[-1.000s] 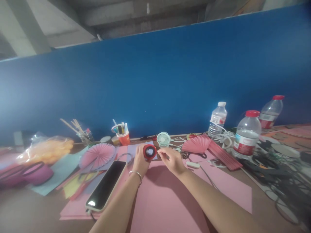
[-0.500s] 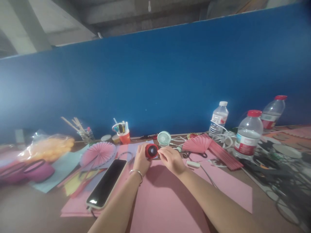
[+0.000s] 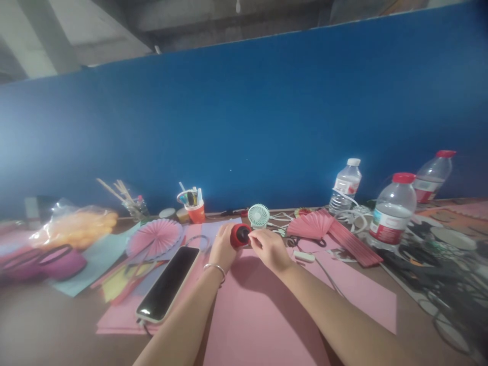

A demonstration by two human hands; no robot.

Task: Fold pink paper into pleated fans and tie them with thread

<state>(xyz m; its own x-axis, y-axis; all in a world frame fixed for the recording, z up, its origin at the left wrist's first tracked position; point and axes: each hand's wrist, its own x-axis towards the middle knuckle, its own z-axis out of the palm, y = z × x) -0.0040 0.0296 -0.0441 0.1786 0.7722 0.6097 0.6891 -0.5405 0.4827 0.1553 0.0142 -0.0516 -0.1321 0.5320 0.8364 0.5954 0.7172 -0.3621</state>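
My left hand point(image 3: 222, 250) is wrapped round a small red round object point(image 3: 237, 236) with a dark centre, whose exact kind I cannot make out. The fingers of my right hand point(image 3: 271, 249) are pinched together right at the object's right edge. Whatever they may hold is too small or too hidden to tell. Both hands are above the far end of a large pink sheet of paper point(image 3: 265, 315). Just behind them stands a small mint-green fan point(image 3: 258, 216).
Left of my arms lie a phone point(image 3: 170, 284) and a pink folded paper fan point(image 3: 155, 238). A red cup of pens point(image 3: 196, 212) stands behind. To the right are a pink pleated fan point(image 3: 312, 225), a red-capped water bottle point(image 3: 394, 213) and tangled cables point(image 3: 438, 274).
The red object has tilted slightly in my left hand, and its centre now looks darker. My right fingers stay pinched beside it. The whole view has shifted a little.
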